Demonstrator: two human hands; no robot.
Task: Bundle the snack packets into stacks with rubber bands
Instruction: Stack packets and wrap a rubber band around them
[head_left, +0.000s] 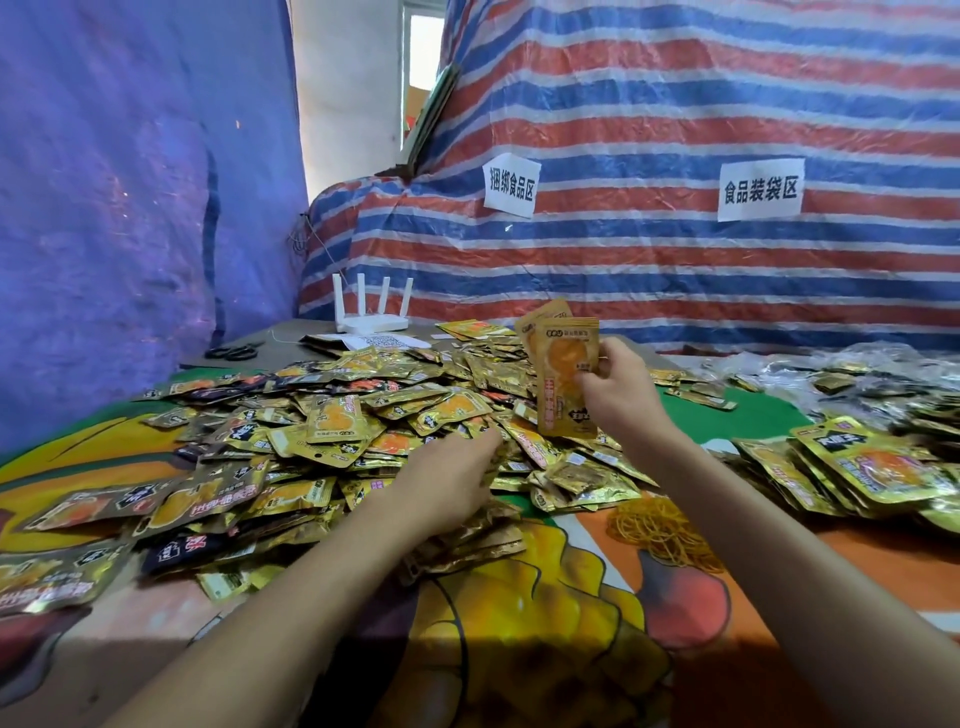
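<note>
A white router (370, 312) with four antennas stands at the far edge of the surface, and black scissors (232, 352) lie to its left. Beside the router lies a sheet of paper (371, 342) with a printed code. A loose heap of yellow rubber bands (657, 525) lies near the right forearm, just beside the pile of packets. Far to the right there are crumpled clear plastic bags (857, 374).

The snack packets (337, 431) are small flat pouches, gold and dark, with an orange picture. They lie in a wide, disordered pile across the middle and left of the surface. A second heap of packets (872, 467) lies at the right, overlapping one another; I cannot tell if these are banded.

The right hand (618, 387) is raised above the pile and grips a few held packets (566, 374) upright, thumb on the front and the fingers curled behind them. The left hand (452, 473) lies palm down on the pile, with the fingers stretched forward almost straight and touching the packets.

The surface (519, 623) is covered with a cloth printed in orange, yellow and green. Behind it hangs a tarpaulin (675, 104) with red, blue and white stripes, which carries two white paper labels (511, 191) with Chinese characters. A blue sheet (130, 208) closes the left side.
</note>
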